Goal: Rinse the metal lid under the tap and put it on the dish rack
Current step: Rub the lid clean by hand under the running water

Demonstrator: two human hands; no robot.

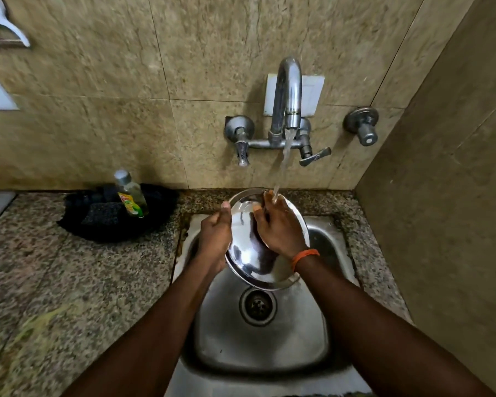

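Over the sink (269, 353), under the running tap (288, 90): metal lid (246, 259), tilted; left hand (215, 233) is gripping its rim, right hand (279, 227) is rubbing it with flat fingers. Risk: wet rim slipping, lid dropping.

No readable wording anywhere. Only one printed label (129, 202), on the clear bottle (125, 183) in the black holder (78, 224) on the desk (69, 267), well left of the left grip (215, 236) and farther back: red patch above yellow and green, lettering too blurred and small to make out.
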